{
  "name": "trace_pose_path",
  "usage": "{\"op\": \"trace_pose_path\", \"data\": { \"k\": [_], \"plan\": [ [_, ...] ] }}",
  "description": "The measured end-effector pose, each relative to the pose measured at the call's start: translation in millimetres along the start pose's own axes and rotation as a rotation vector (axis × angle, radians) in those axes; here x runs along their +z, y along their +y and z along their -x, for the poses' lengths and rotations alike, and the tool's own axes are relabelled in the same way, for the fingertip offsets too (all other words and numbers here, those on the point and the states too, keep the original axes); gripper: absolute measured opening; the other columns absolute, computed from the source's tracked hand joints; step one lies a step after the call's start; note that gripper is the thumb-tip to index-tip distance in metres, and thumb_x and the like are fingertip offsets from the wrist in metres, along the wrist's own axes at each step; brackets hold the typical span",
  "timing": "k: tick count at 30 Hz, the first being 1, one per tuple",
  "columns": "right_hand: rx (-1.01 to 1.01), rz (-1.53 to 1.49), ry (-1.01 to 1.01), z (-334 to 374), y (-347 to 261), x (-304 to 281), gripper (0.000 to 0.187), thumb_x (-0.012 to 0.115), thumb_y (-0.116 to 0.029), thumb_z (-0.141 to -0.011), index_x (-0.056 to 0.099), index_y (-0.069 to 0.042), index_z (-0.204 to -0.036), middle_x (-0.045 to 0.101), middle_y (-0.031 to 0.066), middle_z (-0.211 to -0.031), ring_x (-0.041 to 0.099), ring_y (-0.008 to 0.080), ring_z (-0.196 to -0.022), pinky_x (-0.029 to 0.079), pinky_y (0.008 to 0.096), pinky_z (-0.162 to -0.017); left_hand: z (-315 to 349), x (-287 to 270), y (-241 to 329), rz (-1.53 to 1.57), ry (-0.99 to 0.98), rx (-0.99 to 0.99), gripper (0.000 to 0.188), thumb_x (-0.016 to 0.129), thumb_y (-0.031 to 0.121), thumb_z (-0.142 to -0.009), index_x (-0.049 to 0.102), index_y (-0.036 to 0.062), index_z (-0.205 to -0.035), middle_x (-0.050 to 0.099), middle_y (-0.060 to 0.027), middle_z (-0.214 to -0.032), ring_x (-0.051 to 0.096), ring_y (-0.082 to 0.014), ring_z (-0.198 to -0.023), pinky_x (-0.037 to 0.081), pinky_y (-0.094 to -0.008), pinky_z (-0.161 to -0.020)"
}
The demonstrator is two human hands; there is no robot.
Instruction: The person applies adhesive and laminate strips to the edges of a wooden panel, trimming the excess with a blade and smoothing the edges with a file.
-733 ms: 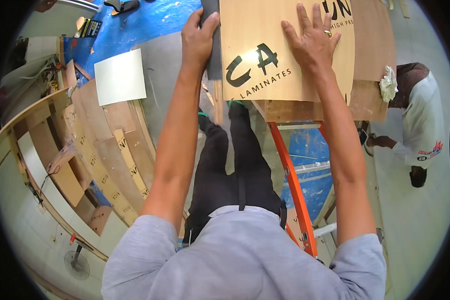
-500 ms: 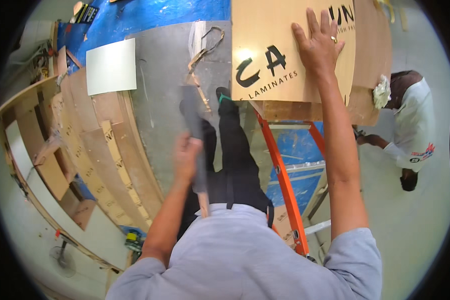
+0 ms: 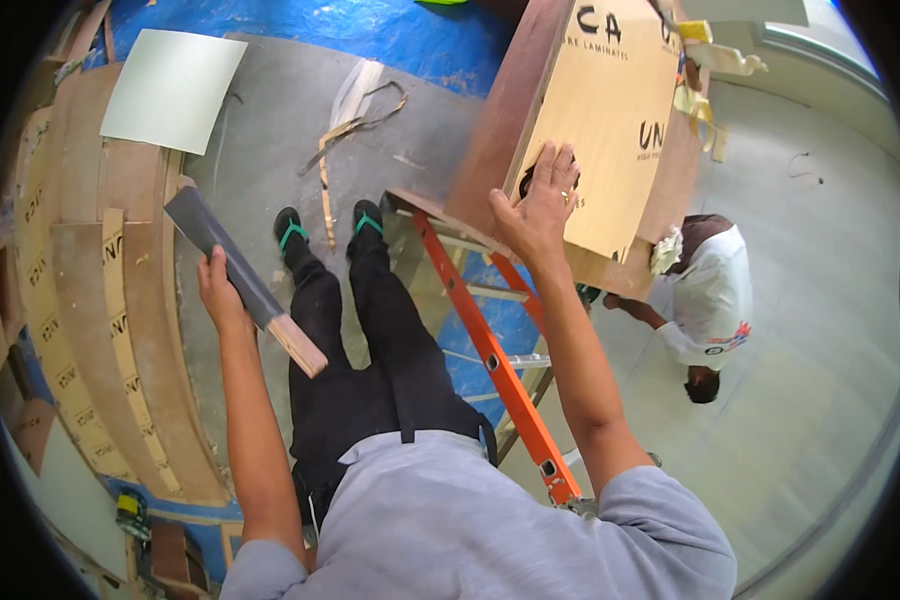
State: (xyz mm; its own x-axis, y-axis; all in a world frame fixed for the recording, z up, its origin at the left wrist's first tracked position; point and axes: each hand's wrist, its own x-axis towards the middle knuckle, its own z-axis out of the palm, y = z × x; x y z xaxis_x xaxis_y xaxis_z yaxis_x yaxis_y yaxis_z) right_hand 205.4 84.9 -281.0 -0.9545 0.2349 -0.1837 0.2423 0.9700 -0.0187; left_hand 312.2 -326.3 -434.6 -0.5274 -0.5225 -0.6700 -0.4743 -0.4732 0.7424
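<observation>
My left hand (image 3: 222, 290) is closed around a long sanding block (image 3: 232, 255), a wooden bar with dark grey abrasive-looking wrap and bare wood showing at its near end. It is held out to the left, slanting, apart from any surface. My right hand (image 3: 542, 208) lies with fingers stretched out on a yellow-tan laminate sheet (image 3: 610, 130) with black lettering, near its left edge. The sheet rests on a brown wooden panel (image 3: 505, 140), whose upright side shows on the left.
An orange stepladder (image 3: 490, 350) stands below the panel. Another person in a white shirt (image 3: 715, 290) bends down to the right. Long boards (image 3: 150, 360) and a pale square sheet (image 3: 173, 90) lie at left. Torn strips (image 3: 330, 160) lie on the grey floor sheet beyond my feet.
My left hand has moved left, away from my body, with the sanding block. My view has turned, so the panel's left side now shows. My right hand is now near the sheet's left edge.
</observation>
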Motion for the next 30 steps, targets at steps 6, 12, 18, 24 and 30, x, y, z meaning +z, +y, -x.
{"op": "trace_pose_path", "data": {
  "k": [6, 12, 18, 24, 30],
  "plan": [
    [-0.099, -0.048, 0.01, -78, 14, -17, 0.113, 0.077, -0.045, -0.08, 0.021, 0.0, -0.166, 0.015, 0.0273, -0.174, 0.016, 0.0472, -0.16, 0.02, 0.0623, -0.125, 25, -1, -1, -0.147, -0.14, 0.028, 0.042, 0.067, 0.028, -0.104, 0.059, -0.0012, -0.134, 0.065, -0.0048, -0.113, 0.061, -0.0138, -0.097, 0.05, -0.0291, -0.085],
    [-0.176, -0.242, 0.176, -220, 62, -26, 0.081, 0.055, -0.053, -0.102, 0.035, -0.004, -0.163, 0.027, 0.0265, -0.17, 0.027, 0.0487, -0.155, 0.023, 0.0618, -0.125, 31, 82, -12, -0.315, -0.432, 0.232, 0.054, 0.072, 0.029, -0.1, 0.056, -0.0029, -0.141, 0.066, -0.0129, -0.124, 0.061, -0.0224, -0.115, 0.048, -0.0349, -0.104],
    [0.005, -0.067, 0.191, -295, 89, -49, 0.072, 0.039, -0.058, -0.107, 0.033, -0.017, -0.166, 0.021, 0.0225, -0.173, 0.02, 0.0472, -0.159, 0.014, 0.0707, -0.122, 117, 253, 8, -0.419, -0.763, 0.58, 0.052, 0.076, 0.028, -0.097, 0.06, -0.0058, -0.133, 0.063, -0.0238, -0.13, 0.061, -0.0394, -0.122, 0.047, -0.0413, -0.107],
    [-0.004, -0.061, 0.199, -289, 85, -40, 0.071, 0.04, -0.059, -0.107, 0.035, -0.021, -0.166, 0.018, 0.0217, -0.174, 0.015, 0.0471, -0.16, 0.01, 0.0742, -0.121, 122, 376, 43, -0.365, -0.831, 0.689, 0.043, 0.075, 0.02, -0.096, 0.061, -0.0012, -0.131, 0.065, -0.0205, -0.122, 0.064, -0.0356, -0.112, 0.049, -0.0402, -0.101],
    [-0.044, -0.046, 0.186, -287, 87, -47, 0.071, 0.045, -0.055, -0.106, 0.039, -0.016, -0.164, 0.022, 0.0231, -0.173, 0.015, 0.0535, -0.158, 0.009, 0.0755, -0.121, 39, 565, 99, -0.375, -0.836, 0.643, 0.045, 0.069, 0.03, -0.099, 0.067, -0.0034, -0.129, 0.07, -0.0226, -0.127, 0.066, -0.0338, -0.119, 0.049, -0.0414, -0.104]
  ]
}}
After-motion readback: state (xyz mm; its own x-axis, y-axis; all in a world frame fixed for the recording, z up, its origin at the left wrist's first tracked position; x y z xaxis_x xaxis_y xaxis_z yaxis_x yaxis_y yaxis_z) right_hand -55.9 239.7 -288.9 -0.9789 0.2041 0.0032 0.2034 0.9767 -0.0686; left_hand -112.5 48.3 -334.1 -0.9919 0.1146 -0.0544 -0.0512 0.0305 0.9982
